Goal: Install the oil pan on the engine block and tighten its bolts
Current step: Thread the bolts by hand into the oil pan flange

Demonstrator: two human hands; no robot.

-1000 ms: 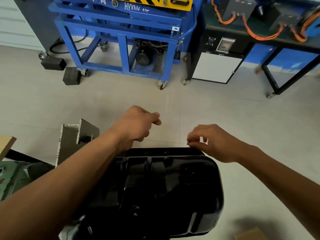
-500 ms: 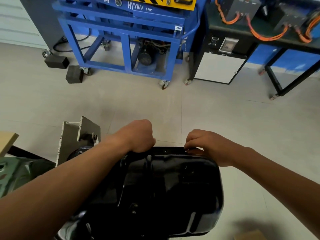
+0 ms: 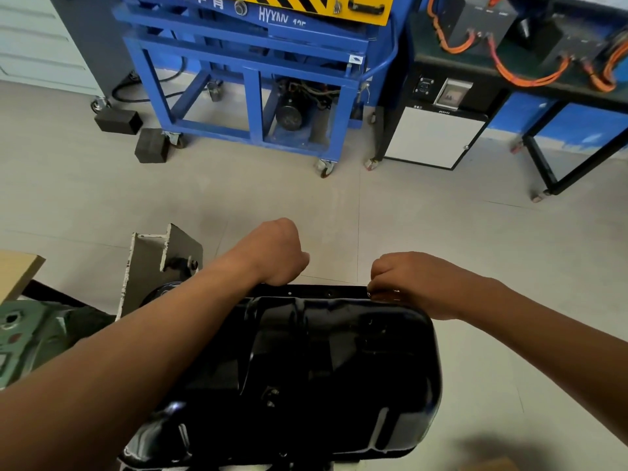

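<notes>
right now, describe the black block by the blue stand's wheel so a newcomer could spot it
Look across the floor to the blue wheeled stand with the yellow hazard-striped top. At its front caster on the picture's left sits a black block. Its neighbour, a second black block, lies farther back and flatter; this one is the chunkier block beside the wheel.

We read white letters "HYX…" and blurred digits on the blue machine frame (image 3: 316,30); other labels stay illegible.
</notes>
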